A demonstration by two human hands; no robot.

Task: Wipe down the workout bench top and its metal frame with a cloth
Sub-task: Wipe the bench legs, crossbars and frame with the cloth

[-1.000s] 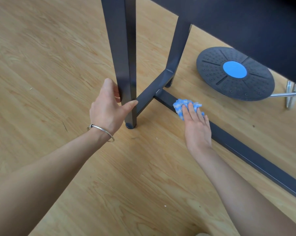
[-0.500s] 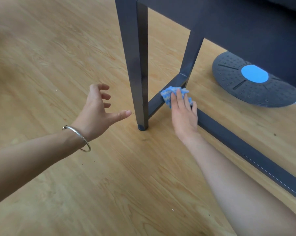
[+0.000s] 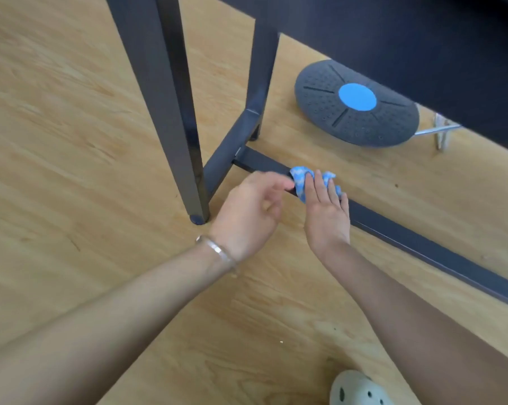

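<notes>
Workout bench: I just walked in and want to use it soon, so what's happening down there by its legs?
A person is wiping the bench's metal frame. Their right hand presses a blue cloth onto the low floor rail with flat fingers, just past the joint near the front leg. The left hand sits beside the cloth, loosely curled fingers at its edge; whether it grips the cloth is unclear. A round balance board lies on the wood floor beyond.

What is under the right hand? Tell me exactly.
A crumpled blue cloth lies under the right hand, pressed flat-fingered onto the low frame bar. Its edges show beyond the hand; the cloth's middle and the bar beneath it are covered.
</notes>
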